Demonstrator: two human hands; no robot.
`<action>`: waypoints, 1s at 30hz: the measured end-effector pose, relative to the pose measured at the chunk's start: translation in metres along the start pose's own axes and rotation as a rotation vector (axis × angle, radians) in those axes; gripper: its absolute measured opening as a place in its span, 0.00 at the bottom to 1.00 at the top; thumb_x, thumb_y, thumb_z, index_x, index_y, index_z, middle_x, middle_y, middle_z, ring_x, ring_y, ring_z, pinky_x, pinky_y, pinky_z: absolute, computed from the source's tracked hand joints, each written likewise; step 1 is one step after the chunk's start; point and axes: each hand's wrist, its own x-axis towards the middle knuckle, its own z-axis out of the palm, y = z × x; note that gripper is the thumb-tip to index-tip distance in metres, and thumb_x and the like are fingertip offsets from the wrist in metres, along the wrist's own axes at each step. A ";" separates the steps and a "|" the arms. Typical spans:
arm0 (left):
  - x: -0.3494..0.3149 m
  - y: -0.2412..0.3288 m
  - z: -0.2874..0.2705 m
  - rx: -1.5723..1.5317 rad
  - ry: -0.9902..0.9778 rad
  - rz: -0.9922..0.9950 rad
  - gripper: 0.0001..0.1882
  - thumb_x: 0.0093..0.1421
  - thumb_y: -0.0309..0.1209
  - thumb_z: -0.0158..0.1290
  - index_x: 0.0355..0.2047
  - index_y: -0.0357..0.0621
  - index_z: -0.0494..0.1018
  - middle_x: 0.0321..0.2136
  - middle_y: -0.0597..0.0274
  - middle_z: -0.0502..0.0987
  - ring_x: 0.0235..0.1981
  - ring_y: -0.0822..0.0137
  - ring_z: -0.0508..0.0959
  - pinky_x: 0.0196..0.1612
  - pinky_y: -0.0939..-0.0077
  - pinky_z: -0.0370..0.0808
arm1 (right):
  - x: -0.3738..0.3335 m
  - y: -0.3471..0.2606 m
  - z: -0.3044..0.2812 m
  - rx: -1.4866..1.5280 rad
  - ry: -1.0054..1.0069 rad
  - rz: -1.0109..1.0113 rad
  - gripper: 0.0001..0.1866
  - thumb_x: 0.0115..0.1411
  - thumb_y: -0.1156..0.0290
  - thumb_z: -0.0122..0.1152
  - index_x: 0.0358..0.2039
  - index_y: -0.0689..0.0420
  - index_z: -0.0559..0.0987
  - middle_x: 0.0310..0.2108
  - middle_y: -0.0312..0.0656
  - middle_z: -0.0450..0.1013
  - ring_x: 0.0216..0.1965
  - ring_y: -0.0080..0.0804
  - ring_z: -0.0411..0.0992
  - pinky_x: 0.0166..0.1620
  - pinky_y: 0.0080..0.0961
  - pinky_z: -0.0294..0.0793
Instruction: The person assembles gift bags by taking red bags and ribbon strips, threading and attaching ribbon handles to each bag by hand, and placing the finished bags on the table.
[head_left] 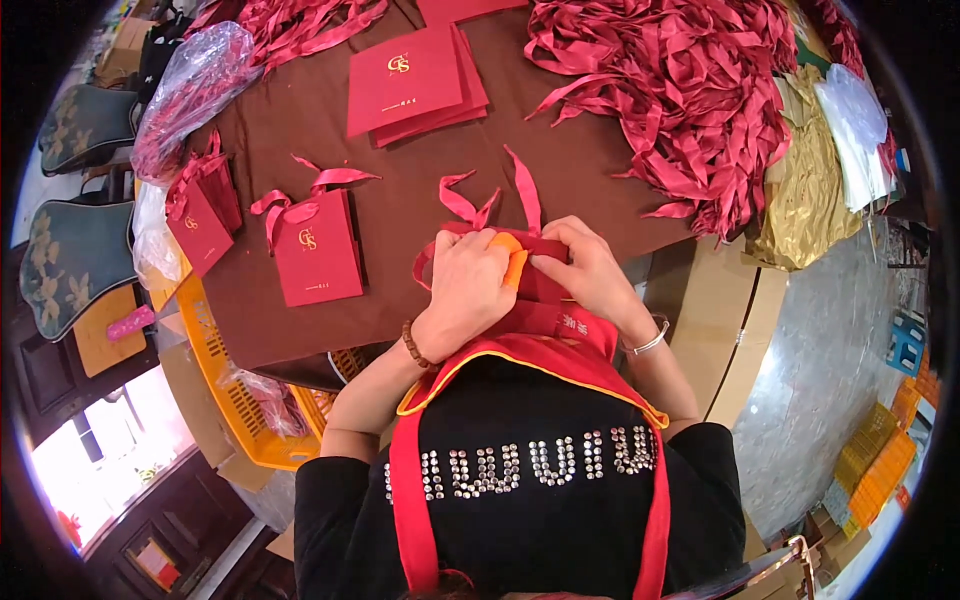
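Observation:
At the near edge of the table I have a small red paper bag (pixel 541 288) between my hands, its opening toward me and partly covered by my fingers. Red ribbon ends (pixel 524 190) stick up beyond it. My left hand (pixel 470 275) is closed at the bag's left side, with something orange (pixel 514 258) at its thumb; I cannot make out what that is. Thumb and fingers of my right hand (pixel 592 275) pinch the bag's right rim. Left of my hands lies a similar red bag (pixel 318 252) with a tied ribbon.
Flat red bags (pixel 410 80) lie farther back on the brown-covered table (pixel 400 190). A big heap of red ribbons (pixel 690 100) fills the right, beside gold wrapping (pixel 812 180). More ribboned bags (pixel 203 215) stand at left. An orange crate (pixel 235 385) sits below the table's left edge.

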 end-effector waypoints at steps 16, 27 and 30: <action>0.003 0.001 -0.009 0.177 0.114 0.126 0.11 0.45 0.37 0.61 0.28 0.47 0.75 0.27 0.67 0.72 0.28 0.66 0.71 0.35 0.68 0.59 | -0.006 -0.008 0.008 0.004 0.088 -0.081 0.11 0.49 0.79 0.59 0.34 0.65 0.73 0.39 0.46 0.69 0.42 0.41 0.70 0.44 0.29 0.69; 0.020 -0.016 -0.037 -0.379 -0.282 -0.186 0.09 0.53 0.36 0.54 0.31 0.45 0.78 0.27 0.59 0.76 0.33 0.57 0.72 0.37 0.63 0.63 | -0.016 -0.024 0.013 0.068 0.094 -0.116 0.07 0.52 0.81 0.57 0.33 0.63 0.74 0.41 0.45 0.69 0.40 0.39 0.71 0.42 0.27 0.70; 0.029 -0.032 -0.039 -0.255 -0.363 -0.072 0.10 0.56 0.30 0.50 0.31 0.38 0.77 0.26 0.51 0.77 0.28 0.55 0.76 0.36 0.66 0.70 | -0.016 -0.026 0.017 0.044 0.129 -0.142 0.05 0.53 0.79 0.58 0.32 0.62 0.74 0.41 0.45 0.68 0.39 0.39 0.70 0.41 0.26 0.70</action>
